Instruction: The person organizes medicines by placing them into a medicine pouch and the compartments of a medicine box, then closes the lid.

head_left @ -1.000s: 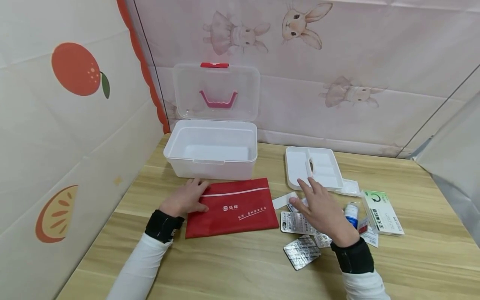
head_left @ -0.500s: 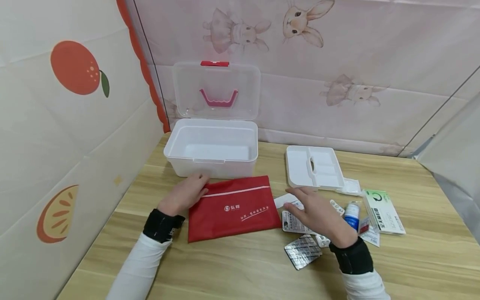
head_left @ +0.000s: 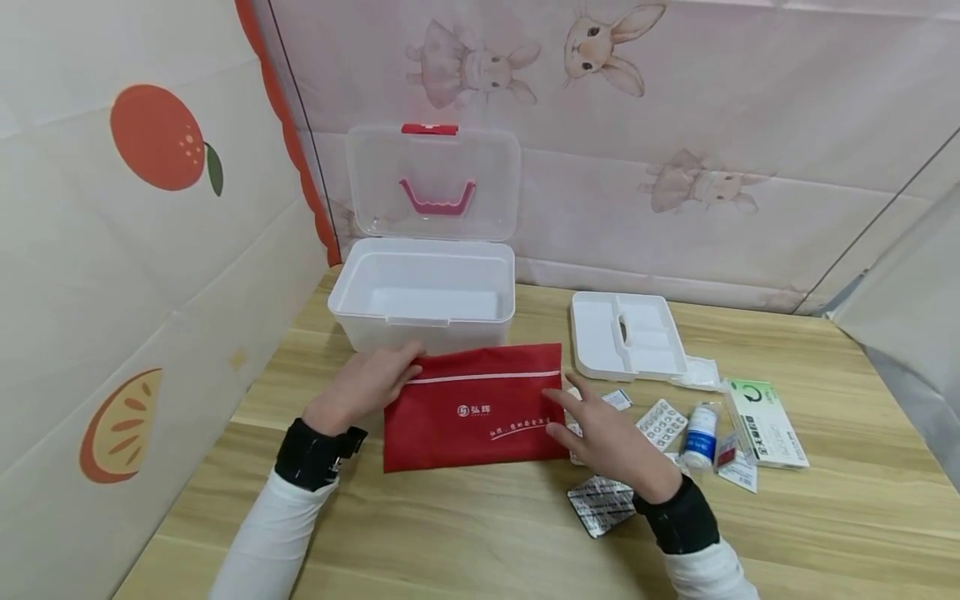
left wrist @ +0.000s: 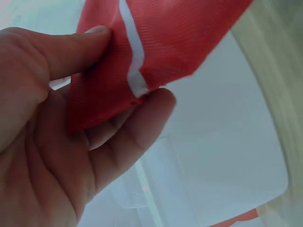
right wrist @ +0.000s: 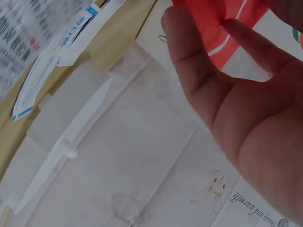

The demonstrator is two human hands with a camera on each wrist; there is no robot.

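A flat red zip pouch (head_left: 442, 437) with a white stripe and white lettering lies in front of the white box, its upper edge slightly raised. At its upper left corner my left hand (head_left: 363, 387) pinches the fabric; in the left wrist view the thumb (left wrist: 90, 52) presses the front and the other fingers lie behind. On the pouch's right edge, my right hand (head_left: 615, 437) touches with fairly straight fingers. Under and beside that hand are blister packs, including a white one (head_left: 662, 425) and a silver one (head_left: 600, 504), partly covered.
The white box (head_left: 423, 337) stands behind the pouch, its clear lid (head_left: 480, 158) up. To the right are a white divided tray (head_left: 592, 337), a white-and-blue bottle (head_left: 701, 437), a green-and-white carton (head_left: 768, 425) and a white packet (head_left: 701, 375). Printed cloth (head_left: 600, 200) hangs behind.
The red pouch has shifted to the right, over part of the blister packs, with my left hand gripping its corner. My right hand has come left and down onto its right edge.
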